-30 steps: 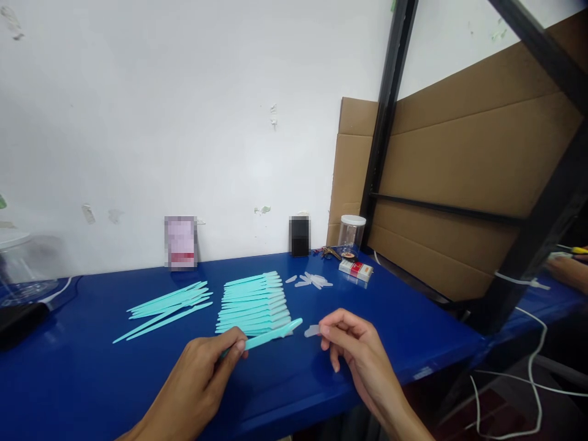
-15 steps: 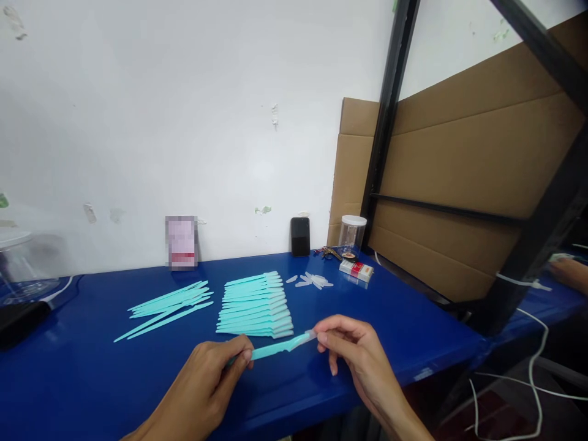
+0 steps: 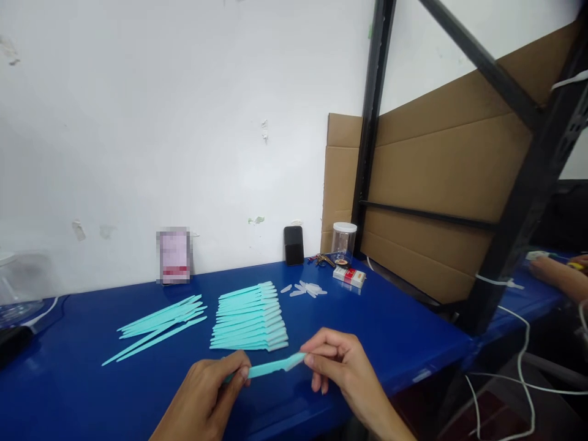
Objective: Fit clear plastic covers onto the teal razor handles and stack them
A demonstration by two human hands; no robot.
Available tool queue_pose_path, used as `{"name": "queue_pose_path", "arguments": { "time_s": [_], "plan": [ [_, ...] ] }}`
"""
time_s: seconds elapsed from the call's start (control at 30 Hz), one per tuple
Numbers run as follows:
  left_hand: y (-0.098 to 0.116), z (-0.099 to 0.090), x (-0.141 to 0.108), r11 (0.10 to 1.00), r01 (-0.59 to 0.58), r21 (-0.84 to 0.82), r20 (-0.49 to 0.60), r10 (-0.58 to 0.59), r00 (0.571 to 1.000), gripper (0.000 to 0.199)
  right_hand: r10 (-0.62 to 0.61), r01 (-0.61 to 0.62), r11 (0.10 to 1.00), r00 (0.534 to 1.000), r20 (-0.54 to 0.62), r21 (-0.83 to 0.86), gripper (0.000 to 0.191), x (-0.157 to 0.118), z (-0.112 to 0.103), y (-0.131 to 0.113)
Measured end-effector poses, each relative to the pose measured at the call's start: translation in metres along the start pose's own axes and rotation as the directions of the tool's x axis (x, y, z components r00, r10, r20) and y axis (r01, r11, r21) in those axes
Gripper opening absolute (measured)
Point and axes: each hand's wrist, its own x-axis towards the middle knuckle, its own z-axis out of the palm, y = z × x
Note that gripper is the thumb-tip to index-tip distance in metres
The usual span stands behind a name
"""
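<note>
A turquoise eyebrow razor (image 3: 269, 369) is held between my two hands above the front of the blue table. My left hand (image 3: 215, 386) pinches its handle between thumb and fingers. With thumb and fingertips, my right hand (image 3: 337, 361) grips the blade end, where a translucent cap seems to sit; the very tip is hidden by the fingers. Beyond my hands lies a neat row of turquoise razors (image 3: 248, 318) with pale caps on their right ends. Left of it is a loose bunch of turquoise razors (image 3: 160, 321). Small translucent caps (image 3: 310, 288) form a little pile at the right.
Along the back stand a pixelated card-like object (image 3: 175, 256), a black phone (image 3: 294, 245) and a clear jar (image 3: 343, 242). Keys (image 3: 321, 260) and a cigarette pack (image 3: 349, 275) lie nearby. A black rack post (image 3: 509, 220) rises at right; another person's hand (image 3: 551, 269) is beyond it.
The translucent cap stuck out past the blade; now it appears further onto the razor, and my right hand is closer to my left. The view has shifted slightly right and upward.
</note>
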Motion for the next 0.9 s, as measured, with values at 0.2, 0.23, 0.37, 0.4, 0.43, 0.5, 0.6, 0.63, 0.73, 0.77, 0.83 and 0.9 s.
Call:
{"name": "queue_pose_path", "arguments": {
  "time_s": [0.2,0.23,0.37,0.4,0.43,0.5,0.6,0.63,0.73,0.77,0.83,0.9],
  "plan": [
    [-0.008,-0.011,0.008,0.998,0.036,-0.043,-0.052,-0.039,0.998,0.040,-0.034,0.034,0.999,0.999,0.000,0.017,0.053,0.000,0.000,-0.009],
    [-0.013,-0.016,0.011,0.998,0.053,-0.046,-0.084,-0.056,0.995,0.040,-0.079,0.081,0.996,0.994,-0.069,0.031,0.068,0.000,-0.006,-0.015],
    [-0.039,-0.040,0.024,0.993,0.117,-0.009,-0.242,-0.116,0.963,0.041,-0.264,0.370,0.925,0.785,-0.560,0.084,0.080,0.001,-0.065,-0.036],
    [-0.045,-0.044,0.029,0.992,0.126,0.011,-0.268,-0.118,0.956,0.041,-0.253,0.424,0.896,0.729,-0.636,0.129,0.072,0.003,-0.083,-0.039],
    [-0.051,-0.048,0.033,0.990,0.133,0.034,-0.281,-0.119,0.952,0.040,-0.211,0.446,0.877,0.692,-0.690,0.179,0.057,0.005,-0.099,-0.043],
    [-0.062,-0.052,0.045,0.985,0.141,0.102,-0.276,-0.109,0.955,0.035,-0.161,0.420,0.885,0.680,-0.715,0.200,0.032,0.013,-0.119,-0.049],
    [-0.073,-0.051,0.067,0.963,0.136,0.231,-0.252,-0.076,0.965,0.026,-0.175,0.238,0.971,0.803,-0.569,0.037,0.032,0.024,-0.109,-0.059],
    [-0.075,-0.049,0.074,0.957,0.130,0.261,-0.253,-0.062,0.965,0.025,-0.155,0.163,0.986,0.855,-0.496,-0.027,0.035,0.027,-0.099,-0.062],
    [-0.082,-0.044,0.095,0.948,0.106,0.300,-0.250,-0.029,0.968,0.023,-0.123,0.057,0.977,0.939,-0.320,-0.207,0.041,0.040,-0.071,-0.061],
    [-0.084,-0.042,0.101,0.946,0.096,0.310,-0.243,-0.019,0.970,0.023,-0.121,0.050,0.968,0.951,-0.285,-0.246,0.042,0.044,-0.066,-0.058],
    [-0.087,-0.038,0.111,0.941,0.080,0.330,-0.228,-0.003,0.974,0.024,-0.118,0.044,0.957,0.962,-0.247,-0.285,0.041,0.052,-0.063,-0.048],
    [-0.089,-0.034,0.118,0.936,0.068,0.346,-0.217,0.010,0.976,0.023,-0.113,0.037,0.954,0.964,-0.241,-0.298,0.040,0.056,-0.066,-0.037]
  ]
}}
